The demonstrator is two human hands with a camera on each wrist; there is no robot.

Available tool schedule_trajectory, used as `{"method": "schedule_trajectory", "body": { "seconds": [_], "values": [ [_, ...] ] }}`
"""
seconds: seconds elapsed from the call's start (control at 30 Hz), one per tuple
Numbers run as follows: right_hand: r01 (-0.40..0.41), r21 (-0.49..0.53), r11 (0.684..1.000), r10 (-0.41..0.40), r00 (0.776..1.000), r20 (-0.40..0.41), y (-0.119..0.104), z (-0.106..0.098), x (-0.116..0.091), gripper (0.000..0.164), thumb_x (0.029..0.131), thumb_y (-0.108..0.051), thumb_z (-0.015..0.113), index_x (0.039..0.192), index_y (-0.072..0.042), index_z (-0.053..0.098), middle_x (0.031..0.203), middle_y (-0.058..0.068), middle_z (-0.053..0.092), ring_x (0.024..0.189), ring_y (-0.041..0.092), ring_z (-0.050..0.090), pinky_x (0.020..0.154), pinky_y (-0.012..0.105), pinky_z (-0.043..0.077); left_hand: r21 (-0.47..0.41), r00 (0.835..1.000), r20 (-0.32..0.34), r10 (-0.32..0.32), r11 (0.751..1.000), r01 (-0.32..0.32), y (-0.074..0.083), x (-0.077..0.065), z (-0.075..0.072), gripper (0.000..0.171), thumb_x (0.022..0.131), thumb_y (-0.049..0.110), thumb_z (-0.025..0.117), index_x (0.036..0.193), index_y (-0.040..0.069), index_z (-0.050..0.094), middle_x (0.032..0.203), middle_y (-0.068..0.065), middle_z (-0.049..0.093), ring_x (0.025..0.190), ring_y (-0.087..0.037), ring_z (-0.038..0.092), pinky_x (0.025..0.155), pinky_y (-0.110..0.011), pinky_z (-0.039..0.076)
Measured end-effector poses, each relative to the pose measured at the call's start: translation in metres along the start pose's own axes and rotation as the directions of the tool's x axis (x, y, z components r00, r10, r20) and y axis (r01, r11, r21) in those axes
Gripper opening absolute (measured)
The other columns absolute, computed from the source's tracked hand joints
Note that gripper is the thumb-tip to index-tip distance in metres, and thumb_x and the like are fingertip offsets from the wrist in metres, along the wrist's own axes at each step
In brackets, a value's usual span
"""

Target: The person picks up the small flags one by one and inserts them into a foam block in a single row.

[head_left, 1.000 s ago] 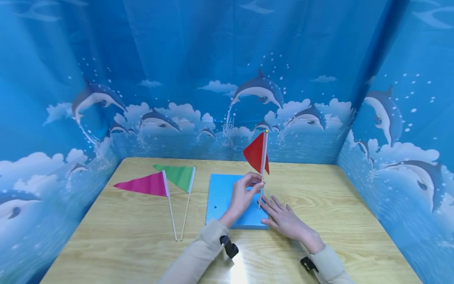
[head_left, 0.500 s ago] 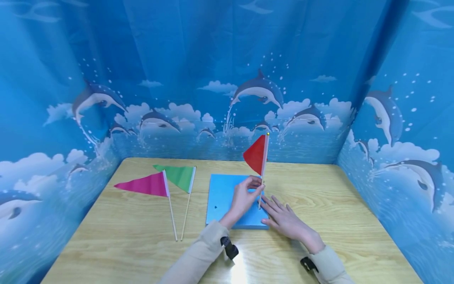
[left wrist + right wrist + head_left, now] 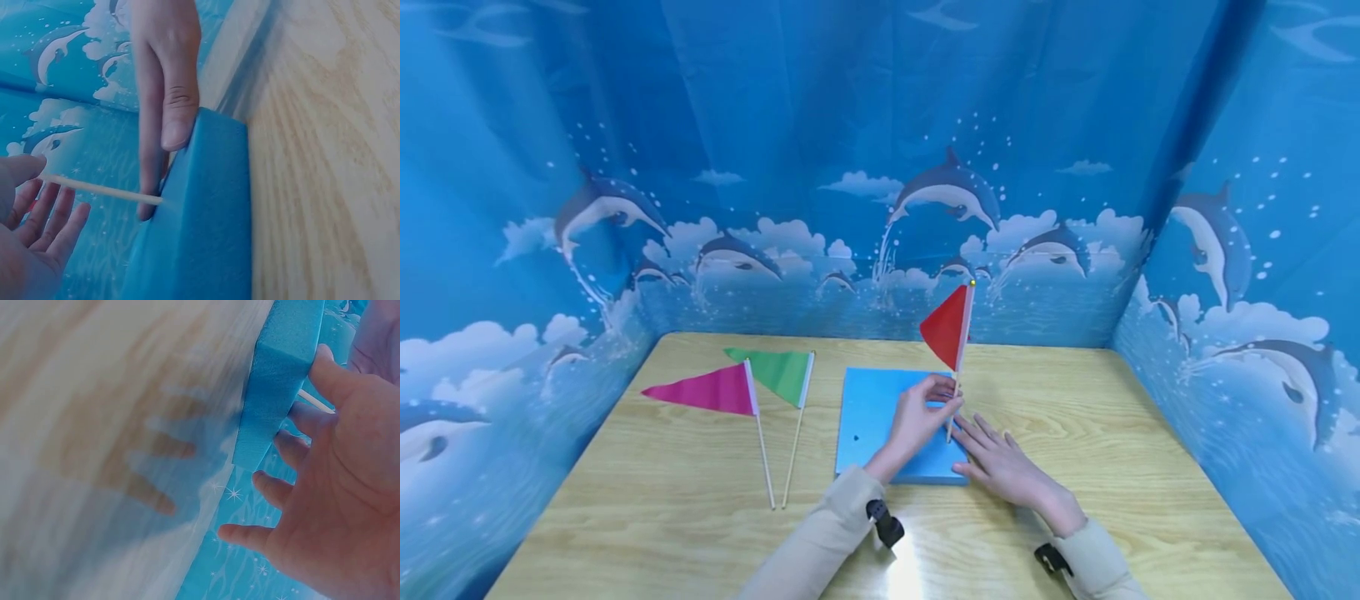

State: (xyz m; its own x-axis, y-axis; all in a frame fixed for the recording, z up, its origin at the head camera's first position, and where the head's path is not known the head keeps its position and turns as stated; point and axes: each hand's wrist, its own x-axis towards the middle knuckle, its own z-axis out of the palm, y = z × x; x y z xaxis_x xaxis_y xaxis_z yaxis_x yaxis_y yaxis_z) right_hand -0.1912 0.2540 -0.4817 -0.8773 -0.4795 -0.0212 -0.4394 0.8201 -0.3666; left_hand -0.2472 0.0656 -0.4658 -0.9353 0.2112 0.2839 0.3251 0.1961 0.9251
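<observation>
A red triangular flag [image 3: 946,327] on a thin wooden stick stands nearly upright, its top leaning slightly right. My left hand [image 3: 913,427] pinches the stick between thumb and fingers, below the cloth. The stick's lower end [image 3: 147,199] meets the face of a blue foam block [image 3: 868,400] near its right side; how deep it goes in, I cannot tell. My right hand [image 3: 1000,468] lies spread with straight fingers at the block's right edge. In the right wrist view, its thumb and fingertips touch the block [image 3: 281,375].
Left of the block, a magenta flag [image 3: 718,390] and a green flag [image 3: 784,375] lie on the wooden table [image 3: 647,517]. A small dark hole [image 3: 856,437] shows in the block's left part. Dolphin-printed curtains [image 3: 865,100] enclose the table's back and sides.
The red flag's top has tipped to the right and dropped a little, and my left hand has lowered slightly with it. My right hand has stayed put.
</observation>
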Motion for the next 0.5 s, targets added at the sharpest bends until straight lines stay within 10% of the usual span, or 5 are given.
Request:
{"method": "schedule_trajectory", "body": {
  "seconds": [0.5],
  "values": [
    [-0.007,0.031,0.999,0.006,0.999,0.039,-0.004,-0.003,0.001,0.066,0.105,-0.045,0.052,0.160,-0.016,0.030,0.168,0.010,0.021,0.153,0.045,0.012,0.111,0.081,0.013,-0.033,0.979,-0.191,-0.071,0.997,0.066,-0.011,-0.004,-0.105,0.025,0.098,0.019,0.069,0.118,0.003,0.069,0.113,-0.014,0.072,0.100,-0.028,0.071,0.082,-0.032,0.062]
  ]
}}
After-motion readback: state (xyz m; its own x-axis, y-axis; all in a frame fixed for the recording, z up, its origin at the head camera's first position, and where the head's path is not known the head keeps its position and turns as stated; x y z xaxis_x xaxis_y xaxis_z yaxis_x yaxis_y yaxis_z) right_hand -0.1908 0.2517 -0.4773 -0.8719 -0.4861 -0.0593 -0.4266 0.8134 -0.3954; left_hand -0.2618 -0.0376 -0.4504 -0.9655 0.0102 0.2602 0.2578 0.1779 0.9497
